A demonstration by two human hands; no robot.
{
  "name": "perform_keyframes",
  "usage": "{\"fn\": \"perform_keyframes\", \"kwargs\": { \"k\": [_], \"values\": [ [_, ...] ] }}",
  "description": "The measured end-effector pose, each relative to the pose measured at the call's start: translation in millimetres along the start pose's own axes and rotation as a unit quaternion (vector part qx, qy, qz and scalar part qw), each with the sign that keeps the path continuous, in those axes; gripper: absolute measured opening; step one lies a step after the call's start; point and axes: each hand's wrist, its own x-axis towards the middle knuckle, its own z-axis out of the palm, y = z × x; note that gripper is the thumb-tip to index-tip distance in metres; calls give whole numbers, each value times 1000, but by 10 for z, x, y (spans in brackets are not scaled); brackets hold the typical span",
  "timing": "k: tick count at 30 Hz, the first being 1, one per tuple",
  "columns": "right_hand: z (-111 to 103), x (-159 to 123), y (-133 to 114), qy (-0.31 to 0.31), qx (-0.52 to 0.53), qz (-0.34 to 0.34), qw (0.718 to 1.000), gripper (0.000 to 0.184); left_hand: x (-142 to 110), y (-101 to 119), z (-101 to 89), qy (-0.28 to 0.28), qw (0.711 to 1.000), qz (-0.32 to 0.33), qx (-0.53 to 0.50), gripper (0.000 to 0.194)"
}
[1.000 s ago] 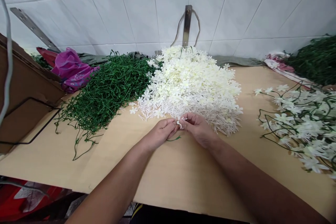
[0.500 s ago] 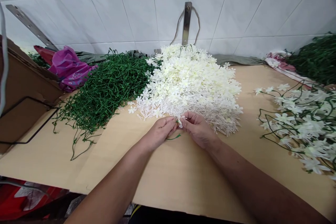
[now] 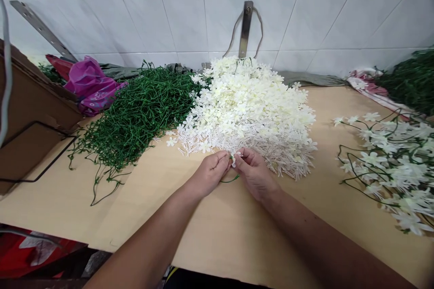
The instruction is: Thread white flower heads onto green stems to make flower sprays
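Observation:
My left hand (image 3: 214,169) is closed in a pinch on a green plastic stem (image 3: 230,180), whose loose end curves out below the fingers. Close beside it, my right hand (image 3: 253,169) pinches a white artificial flower (image 3: 234,159) between thumb and forefinger. Flower and stem tip meet between the fingertips; whether they are joined is hidden. Just beyond both hands lies a big heap of white artificial flowers (image 3: 251,95), their pale thin stalks (image 3: 281,153) pointing toward me. Left of that heap is a tangled pile of green stems (image 3: 145,104).
On the right lie flowers on green stems (image 3: 389,162), with more greenery (image 3: 410,81) behind. A cardboard box (image 3: 30,117), a black wire frame (image 3: 44,171) and a purple bag (image 3: 91,83) stand left. A metal bracket (image 3: 246,29) is on the tiled wall (image 3: 179,13).
The view has shifted slightly. The loose end of the green stem has swung to the right, close to my right hand. Both hands keep their pinch on the stem and flower.

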Motion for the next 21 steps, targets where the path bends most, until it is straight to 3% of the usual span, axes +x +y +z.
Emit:
{"fn": "perform_keyframes", "kwargs": {
  "k": [4, 13, 21],
  "values": [
    [4, -10, 12, 7, -19, -16, 1000, 28, -1, -4, 28, 3, 1000, -3, 5, 30],
    [3, -19, 18, 58, -187, -69, 978, 23, -24, 4, 33, 3, 996, -3, 88, 28],
    [15, -11, -98, 18, -160, -19, 987, 34, 35, -38, 37, 38, 998, 18, 45, 28]
  ]
}}
